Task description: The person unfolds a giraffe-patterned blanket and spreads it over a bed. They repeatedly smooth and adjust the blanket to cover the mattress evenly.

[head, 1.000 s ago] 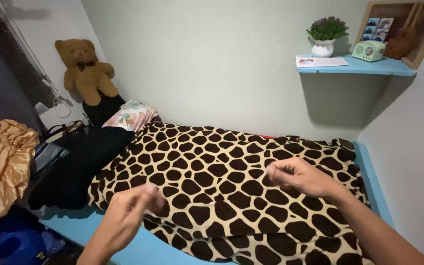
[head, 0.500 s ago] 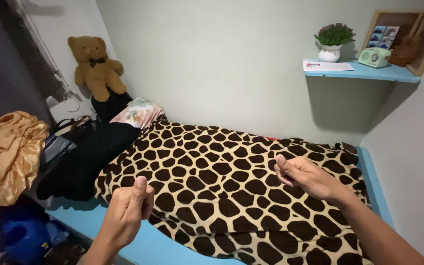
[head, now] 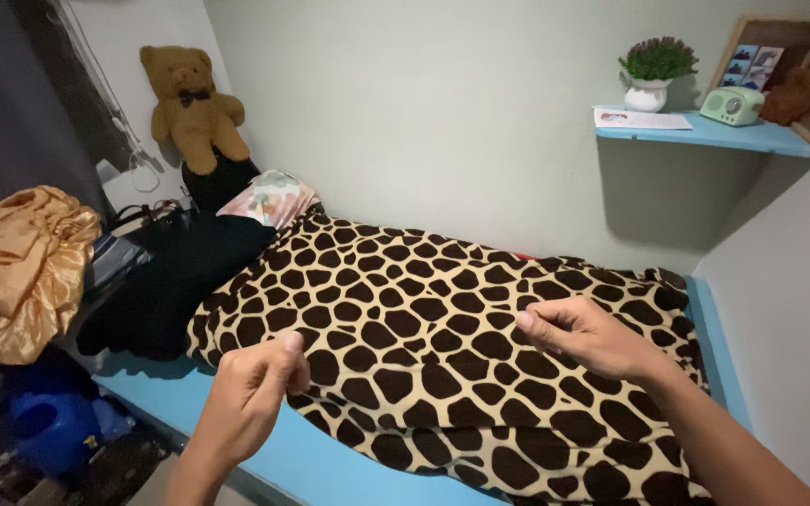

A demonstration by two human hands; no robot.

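A giraffe-patterned blanket (head: 424,319) lies spread over a bed with a light blue frame (head: 180,398). My left hand (head: 253,394) hovers over the blanket's near left edge, fingers curled into a loose fist, thumb resting on the index finger. My right hand (head: 585,337) is held above the middle right of the blanket, also curled shut, with nothing visible in it. Neither hand clearly touches the fabric.
A floral pillow (head: 269,197) and black fabric (head: 166,281) lie at the bed's head, under a brown teddy bear (head: 189,103). Gold satin cloth (head: 21,272) is heaped at left. A blue wall shelf (head: 705,131) holds a potted plant (head: 653,70), a small radio (head: 731,105) and a paper.
Both hands went from loose fists to raised thumbs, and now the thumbs are folded down again. The view has shifted slightly, with the hands staying above the blanket.
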